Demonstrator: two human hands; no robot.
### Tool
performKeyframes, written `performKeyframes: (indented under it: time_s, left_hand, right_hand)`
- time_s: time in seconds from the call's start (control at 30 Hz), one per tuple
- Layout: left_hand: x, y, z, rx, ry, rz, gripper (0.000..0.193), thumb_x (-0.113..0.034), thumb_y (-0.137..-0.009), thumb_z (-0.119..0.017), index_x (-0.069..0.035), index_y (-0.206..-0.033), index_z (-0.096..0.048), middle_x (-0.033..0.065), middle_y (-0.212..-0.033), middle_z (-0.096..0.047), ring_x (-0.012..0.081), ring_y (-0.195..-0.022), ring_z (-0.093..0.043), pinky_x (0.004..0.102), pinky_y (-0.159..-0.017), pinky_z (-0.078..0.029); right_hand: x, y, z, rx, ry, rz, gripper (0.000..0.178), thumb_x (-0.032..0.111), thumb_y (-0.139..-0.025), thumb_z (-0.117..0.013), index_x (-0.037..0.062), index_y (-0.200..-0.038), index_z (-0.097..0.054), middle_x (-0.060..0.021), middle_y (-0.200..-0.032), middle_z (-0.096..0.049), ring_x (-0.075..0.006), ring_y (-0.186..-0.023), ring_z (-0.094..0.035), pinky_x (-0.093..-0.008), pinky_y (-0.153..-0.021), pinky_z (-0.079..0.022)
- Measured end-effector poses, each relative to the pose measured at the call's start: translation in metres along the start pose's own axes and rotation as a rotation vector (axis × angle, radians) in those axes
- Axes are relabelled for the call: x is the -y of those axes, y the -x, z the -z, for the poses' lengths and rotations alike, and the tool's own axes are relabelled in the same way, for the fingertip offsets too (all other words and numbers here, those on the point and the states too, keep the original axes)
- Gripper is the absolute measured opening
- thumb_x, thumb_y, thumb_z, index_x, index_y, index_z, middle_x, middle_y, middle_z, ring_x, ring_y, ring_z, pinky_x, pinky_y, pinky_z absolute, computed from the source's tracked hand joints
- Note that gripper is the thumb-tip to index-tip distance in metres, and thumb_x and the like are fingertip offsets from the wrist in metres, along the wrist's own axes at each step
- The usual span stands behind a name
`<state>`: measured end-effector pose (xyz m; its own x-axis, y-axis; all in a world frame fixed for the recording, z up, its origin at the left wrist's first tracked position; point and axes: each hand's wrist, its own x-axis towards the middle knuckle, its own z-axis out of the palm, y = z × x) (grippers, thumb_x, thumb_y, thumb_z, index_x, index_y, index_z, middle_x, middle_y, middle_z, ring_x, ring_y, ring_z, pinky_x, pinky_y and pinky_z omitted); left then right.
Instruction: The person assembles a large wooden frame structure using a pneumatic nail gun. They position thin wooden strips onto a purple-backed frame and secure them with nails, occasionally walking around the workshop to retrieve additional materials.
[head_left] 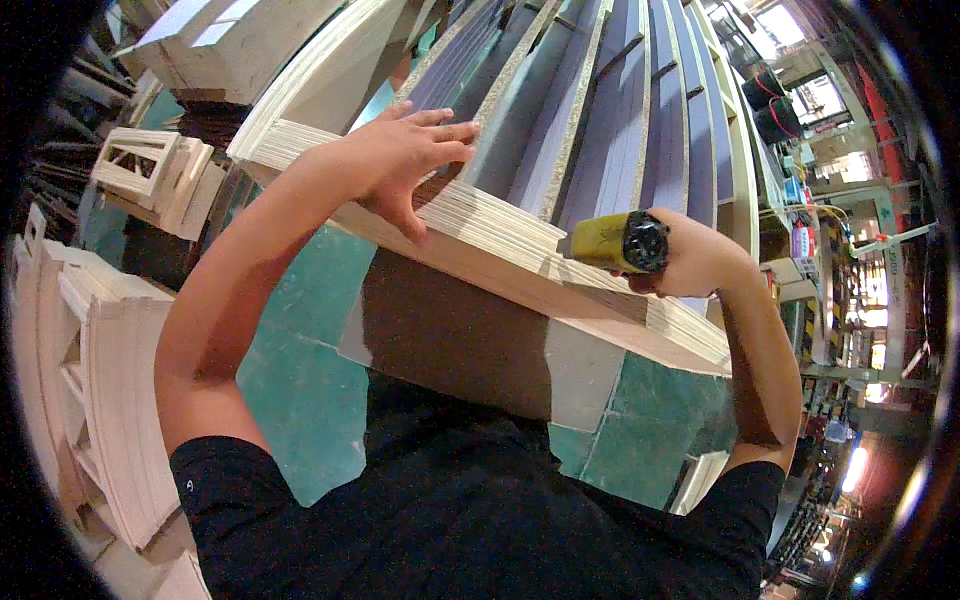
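Note:
My left hand (415, 150) is over the near left part of a row of stacked pale wooden strips (500, 215). Its fingers are spread and nothing is in them; I cannot tell whether the palm touches the wood. Over the right part of the same strips, my right hand (695, 255) grips a yellow tool with a black ridged cap (600, 238), shaped like a nail gun. My fingers and the tool's own bulk hide its underside. Beyond the strips, long grey-purple boards with rough pale edges (575, 110) stand on edge, side by side.
Stacked wooden frames (110, 330) stand at the left, with smaller frames (150, 170) behind them. A large pale box-like piece (225, 45) is at the far left. Below me lies a green floor (300, 350) with a pale sheet (590, 370). Shelving and cluttered goods line the right.

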<state>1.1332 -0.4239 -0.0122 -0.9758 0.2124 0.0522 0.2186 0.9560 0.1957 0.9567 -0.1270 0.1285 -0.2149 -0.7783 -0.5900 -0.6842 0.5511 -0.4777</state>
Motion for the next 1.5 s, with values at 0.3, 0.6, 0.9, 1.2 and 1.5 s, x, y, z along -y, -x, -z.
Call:
performKeyframes:
  time_s: [0.3,0.6,0.9,1.2,1.5]
  left_hand:
    - [0.004,0.005,-0.021,-0.124,0.117,-0.026,0.105,-0.059,-0.058,-0.084,-0.006,-0.144,-0.052,0.0093,-0.158,-0.042,0.0245,-0.132,-0.056,0.0738,-0.115,-0.011]
    - [0.01,0.01,-0.025,-0.157,0.145,-0.009,0.104,-0.059,-0.058,-0.083,-0.006,-0.142,-0.053,0.0092,-0.156,-0.045,0.0232,-0.131,-0.057,0.0723,-0.115,-0.011]
    - [0.01,0.008,-0.017,-0.1,0.176,0.011,0.108,-0.064,-0.055,-0.085,-0.008,-0.141,-0.052,0.0097,-0.156,-0.044,0.0244,-0.137,-0.051,0.0718,-0.116,-0.008]
    - [0.008,0.006,-0.018,-0.11,0.174,0.018,0.109,-0.064,-0.054,-0.085,-0.008,-0.141,-0.052,0.0078,-0.155,-0.045,0.0248,-0.137,-0.051,0.0717,-0.116,-0.007]
    - [0.009,0.007,-0.019,-0.132,0.176,0.006,0.108,-0.065,-0.053,-0.085,-0.008,-0.14,-0.052,0.0102,-0.154,-0.046,0.025,-0.137,-0.051,0.0705,-0.117,-0.007]
  right_hand:
    - [0.063,-0.069,0.005,0.035,-0.081,-0.285,0.061,0.006,-0.072,-0.083,0.002,-0.125,-0.055,-0.0068,-0.098,-0.069,-0.0132,-0.078,-0.066,-0.0283,-0.066,-0.054]
    - [0.083,-0.106,-0.003,-0.019,-0.146,-0.038,0.042,0.004,-0.071,-0.079,0.0026,-0.111,-0.066,-0.0077,-0.099,-0.073,-0.0158,-0.089,-0.064,-0.0324,-0.084,-0.053]
    - [0.074,-0.107,-0.007,-0.045,-0.192,0.0,0.042,0.005,-0.071,-0.08,0.003,-0.11,-0.067,-0.0076,-0.098,-0.073,-0.0154,-0.088,-0.064,-0.0326,-0.083,-0.053]
    - [0.074,-0.108,-0.006,0.022,-0.202,0.002,0.041,0.007,-0.07,-0.082,0.0026,-0.109,-0.068,-0.006,-0.096,-0.073,-0.0134,-0.088,-0.063,-0.0314,-0.083,-0.053]
    - [0.068,-0.107,-0.008,-0.058,-0.144,0.066,0.049,0.007,-0.07,-0.083,0.0034,-0.116,-0.066,-0.0077,-0.101,-0.073,-0.0164,-0.091,-0.064,-0.032,-0.086,-0.053]
